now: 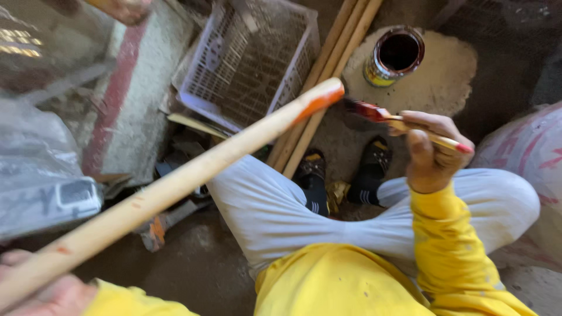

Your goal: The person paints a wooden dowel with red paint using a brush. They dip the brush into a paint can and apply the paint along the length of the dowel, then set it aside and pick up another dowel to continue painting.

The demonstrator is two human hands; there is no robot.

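right hand [430, 153] grips paintbrush [404, 124], wet bristles angled toward pole [175, 187] tip. left hand [35, 289] clenches pole's near end, raising it off floor [193, 263]; open paint can [393, 57] within reach.

An open round tin [393, 57] stands on the floor at the top right, its band label yellow with darker marks and its inside dark brown. At the right edge lies a white sack [527, 149] printed in pink. At the left, clear plastic wrapping [35, 146] covers a grey object.
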